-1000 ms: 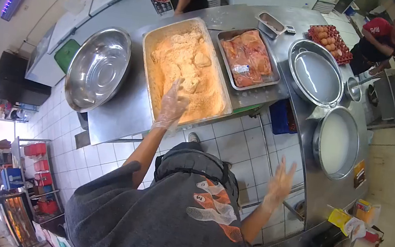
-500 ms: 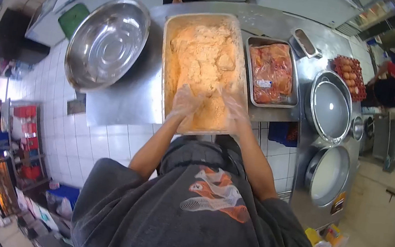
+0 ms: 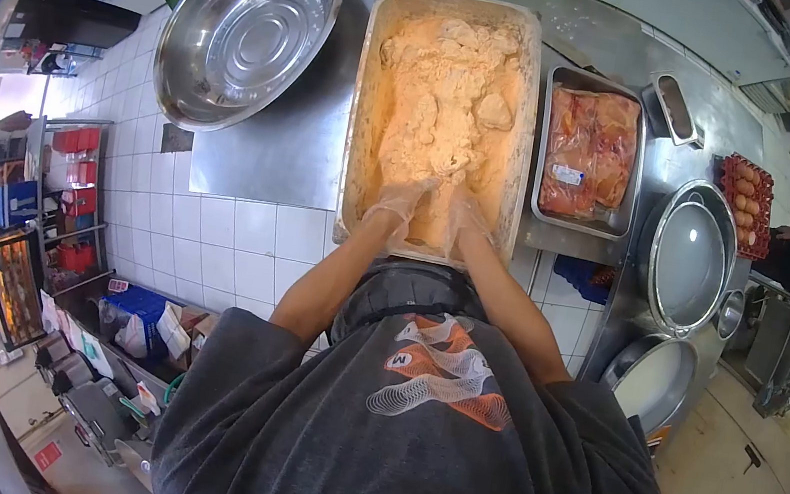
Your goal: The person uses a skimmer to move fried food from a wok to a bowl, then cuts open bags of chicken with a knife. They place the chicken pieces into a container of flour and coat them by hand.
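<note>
A long metal tray (image 3: 357,131) holds orange-tinted flour (image 3: 407,87) with lumpy coated pieces in it, including a rounded piece (image 3: 494,111) toward its right side. Both my hands wear clear plastic gloves and are low in the tray, at its near end. My left hand (image 3: 403,203) reaches into the flour with fingers stretched forward and inward. Close beside it, my right hand (image 3: 466,217) points forward, its fingers straight and their tips sunk in the flour. Flour hides the ends of the fingers, and a coated mound lies just beyond them.
A large steel basin (image 3: 252,45) stands left of the tray. To the right are a pan of bagged raw meat (image 3: 588,153), a small metal container (image 3: 675,110), a bowl of greyish liquid (image 3: 688,263), a bowl of whitish liquid (image 3: 653,385) and an egg tray (image 3: 746,205).
My view has shifted, so the tray sits higher and further right. Both hands have pushed a little deeper into the flour and closer together. The person across the table is now mostly out of view.
</note>
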A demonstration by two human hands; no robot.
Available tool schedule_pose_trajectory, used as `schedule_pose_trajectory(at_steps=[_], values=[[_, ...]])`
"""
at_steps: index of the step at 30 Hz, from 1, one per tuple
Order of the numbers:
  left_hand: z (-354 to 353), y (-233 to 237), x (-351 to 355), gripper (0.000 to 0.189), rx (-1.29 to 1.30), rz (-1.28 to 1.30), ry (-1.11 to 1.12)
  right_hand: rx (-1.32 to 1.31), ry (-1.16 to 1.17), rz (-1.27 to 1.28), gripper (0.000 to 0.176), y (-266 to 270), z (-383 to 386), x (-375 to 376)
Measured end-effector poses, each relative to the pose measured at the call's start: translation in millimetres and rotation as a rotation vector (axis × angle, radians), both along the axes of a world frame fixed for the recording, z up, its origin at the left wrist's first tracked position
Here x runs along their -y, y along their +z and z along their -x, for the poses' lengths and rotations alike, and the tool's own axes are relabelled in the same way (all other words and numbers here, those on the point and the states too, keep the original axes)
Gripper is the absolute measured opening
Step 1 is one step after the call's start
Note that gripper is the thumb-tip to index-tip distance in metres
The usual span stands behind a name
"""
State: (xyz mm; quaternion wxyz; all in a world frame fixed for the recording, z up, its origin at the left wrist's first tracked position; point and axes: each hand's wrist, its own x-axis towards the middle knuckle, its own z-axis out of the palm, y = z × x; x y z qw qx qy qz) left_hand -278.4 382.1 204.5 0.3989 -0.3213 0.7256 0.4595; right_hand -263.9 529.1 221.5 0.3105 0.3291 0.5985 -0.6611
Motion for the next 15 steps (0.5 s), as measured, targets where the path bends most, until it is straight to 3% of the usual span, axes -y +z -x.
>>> schedule_pose_trajectory(at_steps=[3, 5, 7, 8, 9, 12, 15], values=[[-6, -9, 8, 0.080, 0.156, -0.265, 0.309, 0.156, -0.138, 0.380, 0.059, -7, 0, 2], [-3, -16, 14, 0.076, 0.243, -0.444, 0.512, 0.108, 0.075, 0.082, 0.064, 37, 7, 6], [-12, -41, 22, 0.081, 0.145, -0.570, 0.519, -0.057, 0.371, -0.116, 0.068, 27, 12, 1], [-15, -48, 25, 0.084, 0.095, -0.632, 0.520, -0.195, 0.562, -0.163, 0.070, -17, 10, -12], [-10, -30, 20, 0.083, 0.073, -0.524, 0.495, -0.333, 0.751, -0.210, 0.071, -43, 13, -22], [13, 60, 1, 0.078, -0.009, -0.241, 0.411, -0.340, 0.722, -0.209, 0.062, -22, 29, -28], [31, 86, 1, 0.075, -0.153, -0.066, 0.246, -0.271, 0.719, -0.382, 0.055, 20, 50, -20]])
